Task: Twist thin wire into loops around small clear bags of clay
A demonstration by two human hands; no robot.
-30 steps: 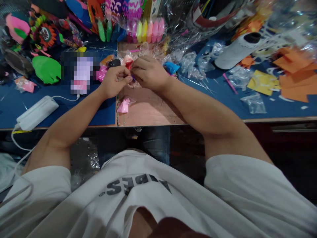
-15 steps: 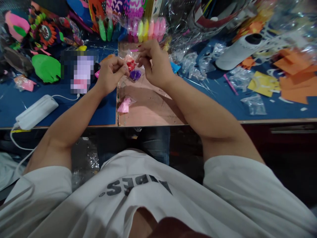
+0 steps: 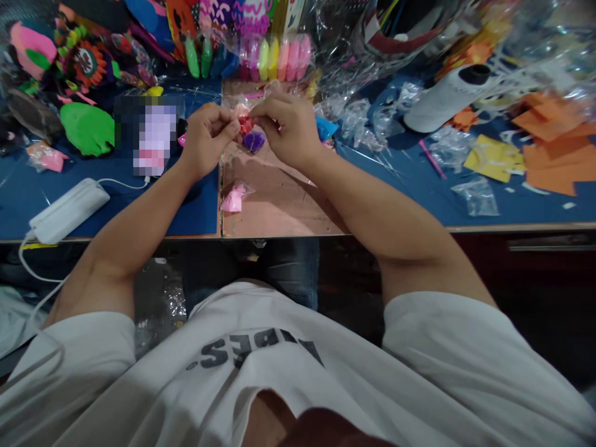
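Over the bare wooden patch of the table, my left hand (image 3: 209, 138) pinches the near side of a small shiny red piece (image 3: 245, 125). My right hand (image 3: 291, 129) has its thumb and fingertips pressed together at the other side of that piece. What exactly the red piece is cannot be made out. Just below the fingertips lies a small purple packet (image 3: 254, 142), partly covered by my right hand. Behind is a peach-coloured lump (image 3: 241, 110) in clear plastic. A pink clay lump in a clear bag (image 3: 234, 198) rests nearer the table edge.
A white power bank (image 3: 69, 210) is cabled to a blurred phone (image 3: 158, 136) at left. Clay tubes (image 3: 274, 57) stand at the back. Clear plastic bags, a white cylinder (image 3: 444, 98), a pink stick (image 3: 432, 159) and orange sheets (image 3: 549, 161) spread over the right side.
My right hand has moved down and left from its raised position, and its fingers have closed at the red piece. The left hand has stayed in place.
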